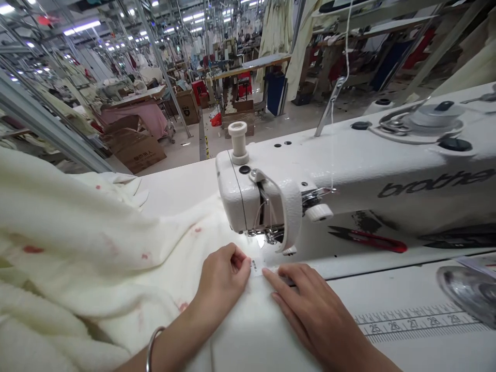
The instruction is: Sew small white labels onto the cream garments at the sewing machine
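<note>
Cream fleece fabric (96, 243) with scattered red marks is heaped over the left half of the table (406, 294), and its near edge is drawn flat toward the needle. A white sewing machine (387, 165) runs across the right side, its head over the fabric edge, with a dark brand name along the arm. The table top is pale. A printed ruler (418, 320) along the front right shows numbers in the twenties. The left hand (222, 281) rests on the fabric just before the machine head, fingers curled under, thumb and forefinger pinching the left end of a label (256, 266). The right hand (310, 310) lies flat, palm down, fingers straight and close together, with its fingertips pressing the fabric at the label's right end. Red snips (368, 239) lie on the machine bed under the arm, well apart from both hands. A metal bangle (152, 349) circles the left wrist. The label is small and white with dark print too fine to read. It lies on the fabric edge between the two hands, just in front of the presser foot (273, 238).
</note>
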A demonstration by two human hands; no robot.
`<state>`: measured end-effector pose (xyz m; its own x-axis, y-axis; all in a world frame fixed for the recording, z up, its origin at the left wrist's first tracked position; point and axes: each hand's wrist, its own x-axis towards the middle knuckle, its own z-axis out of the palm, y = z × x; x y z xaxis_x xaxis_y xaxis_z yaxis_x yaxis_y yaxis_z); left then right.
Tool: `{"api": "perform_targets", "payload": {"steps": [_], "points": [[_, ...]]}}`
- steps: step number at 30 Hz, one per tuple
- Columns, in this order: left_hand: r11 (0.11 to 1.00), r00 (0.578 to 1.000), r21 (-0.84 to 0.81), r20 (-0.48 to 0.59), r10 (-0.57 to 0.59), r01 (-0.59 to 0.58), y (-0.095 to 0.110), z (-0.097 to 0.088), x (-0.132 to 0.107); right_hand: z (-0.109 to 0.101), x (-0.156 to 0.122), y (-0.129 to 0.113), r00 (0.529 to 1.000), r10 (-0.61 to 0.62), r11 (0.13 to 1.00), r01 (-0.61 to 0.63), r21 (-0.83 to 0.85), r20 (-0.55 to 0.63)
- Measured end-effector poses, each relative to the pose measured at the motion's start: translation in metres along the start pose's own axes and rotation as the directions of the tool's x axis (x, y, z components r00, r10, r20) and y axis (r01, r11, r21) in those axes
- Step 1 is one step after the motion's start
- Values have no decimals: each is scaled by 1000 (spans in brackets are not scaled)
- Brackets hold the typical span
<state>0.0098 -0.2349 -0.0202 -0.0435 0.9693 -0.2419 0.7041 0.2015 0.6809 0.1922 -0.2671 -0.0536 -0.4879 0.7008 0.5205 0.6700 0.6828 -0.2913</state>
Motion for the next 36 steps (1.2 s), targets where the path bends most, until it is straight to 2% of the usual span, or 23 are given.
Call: {"api": "perform_targets", "payload": {"steps": [6,31,36], "points": [[997,999,61,-25,46,-45,-3,3,1,3,3,2,1000,-9,999,8,-32,-8],[995,998,82,-21,55,-53,0,5,0,1,4,0,1000,-17,998,17,-52,-3],[990,995,102,-18,100,-98,1,0,-2,2,5,-1,999,-31,997,28,-70,-41]]}}
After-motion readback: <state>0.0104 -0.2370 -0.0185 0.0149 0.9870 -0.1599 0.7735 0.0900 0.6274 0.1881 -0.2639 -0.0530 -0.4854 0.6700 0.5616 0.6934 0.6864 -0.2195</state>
